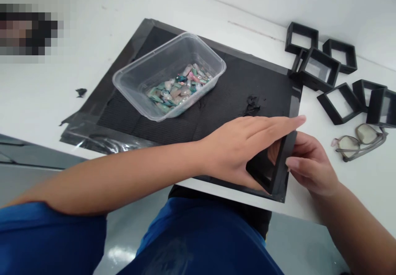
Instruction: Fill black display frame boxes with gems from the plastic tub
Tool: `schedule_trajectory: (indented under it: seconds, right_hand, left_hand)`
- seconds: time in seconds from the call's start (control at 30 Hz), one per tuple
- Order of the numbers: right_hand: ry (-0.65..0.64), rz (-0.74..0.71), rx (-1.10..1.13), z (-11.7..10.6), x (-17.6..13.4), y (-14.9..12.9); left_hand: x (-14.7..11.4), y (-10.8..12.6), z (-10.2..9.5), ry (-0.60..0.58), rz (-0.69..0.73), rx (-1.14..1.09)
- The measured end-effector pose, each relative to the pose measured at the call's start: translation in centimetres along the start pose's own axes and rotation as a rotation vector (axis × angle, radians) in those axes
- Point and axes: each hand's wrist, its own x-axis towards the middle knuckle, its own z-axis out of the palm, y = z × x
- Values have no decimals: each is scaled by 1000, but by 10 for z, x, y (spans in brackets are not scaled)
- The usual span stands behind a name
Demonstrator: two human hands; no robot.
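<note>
Near the right front corner of the black mat (235,72), my left hand (244,147) spans a black square frame (283,163), thumb along its lower side and fingers over the top. My right hand (312,163) pinches the frame's right side between thumb and fingers. The frame stands tilted, and my left hand hides part of it. Beyond my left forearm, a clear plastic tub (130,83) rests on the mat. Small shiny pieces (176,91) in green, pink and pale tones lie inside it.
Several more black frames (320,70) lie in a loose group on the white table (334,192) at the right. Eyeglasses (360,143) lie just in front of them. Black scraps (253,105) sit on the mat. A blurred-out patch covers the upper left.
</note>
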Motion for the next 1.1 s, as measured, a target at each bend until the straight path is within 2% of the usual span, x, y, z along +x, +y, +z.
schedule_trajectory:
  seconds: [0.1,0.23,0.37,0.53,0.7,0.77,0.9,1.0,1.1]
  right_hand:
    - [32,-13,-85,-1,-1,-1]
    - [35,-26,-72,2,0,0]
    - [32,0,-2,6,0,4]
    - [-22,72,111,14,-6,2]
    - [95,57,-5,20,-9,-3]
    - [116,64,-58,18,-8,-4]
    - [52,121,-67,4,-5,-2]
    - [-14,189,5,-10,1,-2]
    - [-46,166,148,-25,8,-8]
  left_hand:
    - [-1,1,2,12,-70,-38]
    - [-3,0,4,32,-108,-78]
    - [-3,-2,6,73,-112,-91]
    - [-2,3,6,142,-46,-32]
    - [-3,3,8,177,-49,3]
    - [-4,0,10,171,-55,-19]
    - [-3,-2,15,178,-108,-92]
    - [-1,-3,17,202,-139,-157]
    - [0,-4,15,273,-182,-245]
